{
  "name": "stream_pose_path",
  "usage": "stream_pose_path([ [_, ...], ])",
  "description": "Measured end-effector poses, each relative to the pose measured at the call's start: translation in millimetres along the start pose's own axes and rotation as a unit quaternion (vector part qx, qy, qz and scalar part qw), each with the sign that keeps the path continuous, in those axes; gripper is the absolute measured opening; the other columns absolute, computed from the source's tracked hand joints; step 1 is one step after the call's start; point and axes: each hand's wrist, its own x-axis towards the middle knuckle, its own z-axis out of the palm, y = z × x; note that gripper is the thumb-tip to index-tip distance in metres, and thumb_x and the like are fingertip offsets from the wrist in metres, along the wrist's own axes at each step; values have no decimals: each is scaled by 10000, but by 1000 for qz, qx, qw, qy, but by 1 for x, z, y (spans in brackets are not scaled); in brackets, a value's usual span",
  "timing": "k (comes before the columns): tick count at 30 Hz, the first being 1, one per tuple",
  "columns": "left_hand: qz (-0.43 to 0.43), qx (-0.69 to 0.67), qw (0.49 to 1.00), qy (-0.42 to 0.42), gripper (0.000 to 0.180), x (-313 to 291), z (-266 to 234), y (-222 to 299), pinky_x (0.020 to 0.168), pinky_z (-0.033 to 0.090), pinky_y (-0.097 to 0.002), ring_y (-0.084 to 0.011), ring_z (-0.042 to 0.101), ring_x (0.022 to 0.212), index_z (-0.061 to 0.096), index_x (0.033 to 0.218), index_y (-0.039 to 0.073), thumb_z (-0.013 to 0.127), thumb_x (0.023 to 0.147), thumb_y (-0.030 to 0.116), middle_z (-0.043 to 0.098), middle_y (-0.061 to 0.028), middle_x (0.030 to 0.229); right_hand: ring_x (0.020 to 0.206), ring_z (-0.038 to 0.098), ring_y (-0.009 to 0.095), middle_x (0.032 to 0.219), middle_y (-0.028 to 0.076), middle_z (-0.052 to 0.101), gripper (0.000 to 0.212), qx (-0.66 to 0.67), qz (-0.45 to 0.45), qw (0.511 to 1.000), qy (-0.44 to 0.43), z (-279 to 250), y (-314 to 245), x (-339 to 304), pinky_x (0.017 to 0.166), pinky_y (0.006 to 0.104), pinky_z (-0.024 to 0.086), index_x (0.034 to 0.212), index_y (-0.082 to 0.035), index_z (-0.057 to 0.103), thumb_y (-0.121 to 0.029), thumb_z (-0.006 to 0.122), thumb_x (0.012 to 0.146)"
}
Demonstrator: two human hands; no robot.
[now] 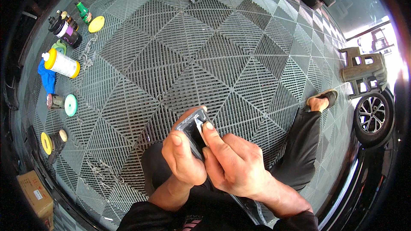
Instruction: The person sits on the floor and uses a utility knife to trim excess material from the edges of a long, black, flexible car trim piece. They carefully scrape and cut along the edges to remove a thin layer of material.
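Note:
A long dark plastic part [196,142] with a hollow, rimmed end points up and away from me, its other end running down past my right wrist. Around its left side my left hand [183,160] is wrapped, thumb up along the edge. My right hand [233,160] is closed, with the index fingertip reaching into the hollow end. Between its fingers and the hollow shows a small pale, thin strip [199,125], whose kind I cannot make out. My legs are spread to either side, and the right foot [323,100] rests on the floor tiles.
Along the left lie a polisher with a yellow pad [46,143], one with a mint pad [70,105], a white-and-yellow bottle [63,63], a blue cloth [47,77], a dark bottle [66,32] and a cardboard box [35,192]. A plastic stool [364,70] and car wheel [373,117] stand right.

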Motion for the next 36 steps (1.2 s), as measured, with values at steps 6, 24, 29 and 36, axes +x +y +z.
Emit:
stream_pose_path([
  [6, 30, -5, 999, -15, 548, 2, -1, -2, 700, 548, -344, -256, 675, 829, 612, 1113, -172, 300, 1054, 274, 689, -253, 986, 477, 537, 182, 648, 89, 556, 470, 13, 28, 999, 39, 5, -3, 0, 431, 323, 458, 1230, 105, 609, 40, 700, 773],
  [24, 60, 29, 997, 33, 485, -1, 3, -6, 715, 585, -384, -321, 706, 847, 604, 1084, -181, 343, 1006, 220, 674, -317, 1039, 496, 535, 176, 647, 57, 514, 442, -9, 37, 998, 42, 4, -5, -5, 452, 328, 472, 1233, 104, 607, -45, 699, 828],
  [29, 13, -11, 1000, 23, 499, 1, 5, 1, 752, 582, -375, -321, 702, 890, 604, 1115, -180, 333, 1024, 230, 676, -307, 1045, 467, 522, 175, 671, 89, 572, 468, 2, 42, 998, 43, 4, -5, -3, 419, 313, 448, 1241, 99, 608, 22, 703, 790],
  [36, 10, -1, 1000, 14, 527, 1, 1, -1, 757, 570, -350, -290, 696, 892, 610, 1140, -172, 325, 1044, 260, 687, -272, 1040, 504, 543, 174, 666, 61, 518, 448, -2, 29, 999, 33, 5, -4, -3, 451, 319, 474, 1226, 113, 606, -35, 702, 815],
])
